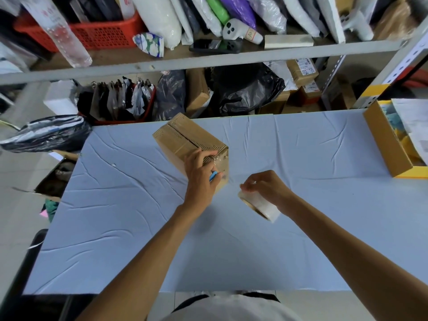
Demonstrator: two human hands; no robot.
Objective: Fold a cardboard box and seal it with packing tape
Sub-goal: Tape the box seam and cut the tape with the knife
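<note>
A brown cardboard box stands on the table, its top flaps folded down with a seam running along the top. Clear tape shines on its near right corner. My left hand presses on that near corner and holds a small blue tool, likely a cutter, against the box's side. My right hand grips a roll of clear packing tape just right of the box, lifted a little off the table. Whether a strip of tape runs from roll to box is hard to tell.
A wrinkled light-blue cloth covers the table. An open yellow-and-brown box with papers sits at the right edge. Cluttered metal shelves stand behind the table. A black bag lies off the far left corner.
</note>
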